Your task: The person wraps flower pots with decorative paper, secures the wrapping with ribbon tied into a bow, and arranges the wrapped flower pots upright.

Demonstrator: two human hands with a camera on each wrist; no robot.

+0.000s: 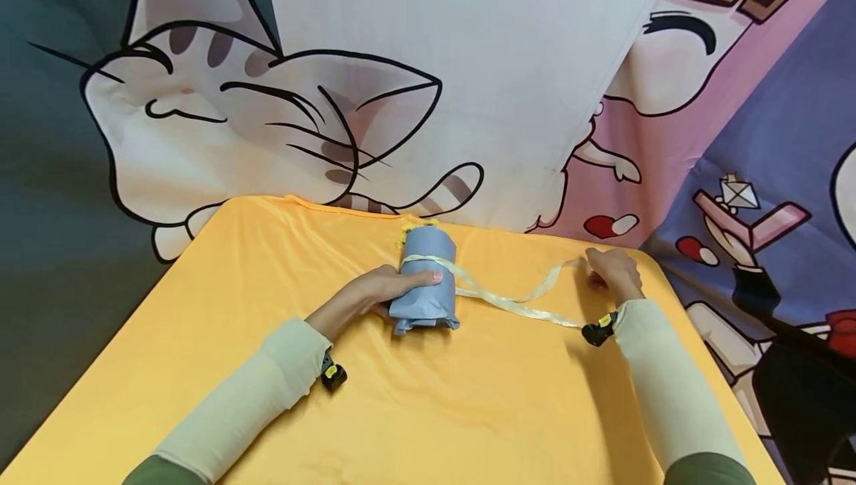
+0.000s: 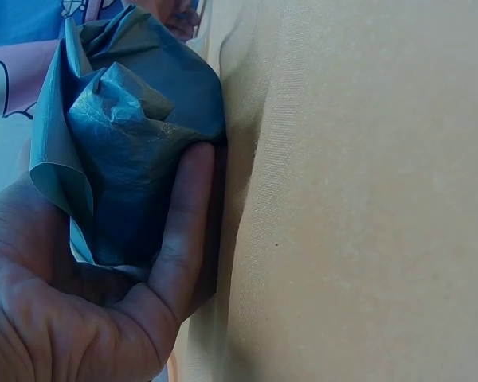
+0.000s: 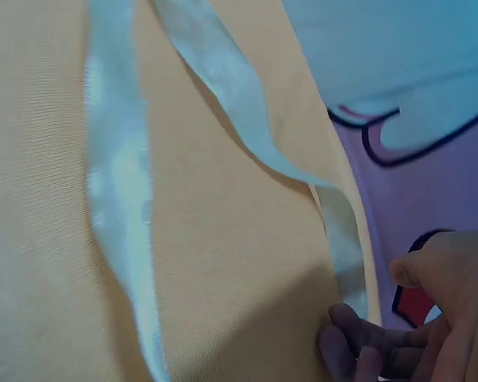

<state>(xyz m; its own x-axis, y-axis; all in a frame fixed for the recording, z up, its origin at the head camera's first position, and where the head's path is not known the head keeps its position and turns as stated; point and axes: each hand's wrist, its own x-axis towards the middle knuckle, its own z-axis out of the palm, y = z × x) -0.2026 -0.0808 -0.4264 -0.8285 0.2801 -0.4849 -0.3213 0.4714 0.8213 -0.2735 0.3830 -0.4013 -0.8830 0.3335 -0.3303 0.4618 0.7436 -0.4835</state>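
Note:
In the head view my left hand (image 1: pixel 388 286) grips a bundle wrapped in blue paper (image 1: pixel 431 299), thumb across its top side. The left wrist view shows the bundle's crumpled, folded paper end (image 2: pixel 127 119), with fingers and thumb around it. A pale yellow ribbon (image 1: pixel 498 299) circles the bundle, and its two tails stretch right over the cloth. My right hand (image 1: pixel 614 273) is at the end of the farther tail. In the right wrist view its bent fingertips touch that ribbon (image 3: pixel 342 247), while the thumb stands apart from them.
A yellow cloth (image 1: pixel 428 411) covers the table. Small yellow frilly bits (image 1: pixel 406 231) show at the bundle's far end. The nearer ribbon tail (image 3: pixel 123 183) runs to beside the right wrist. Behind the table hang cartoon-printed curtains (image 1: pixel 508 62).

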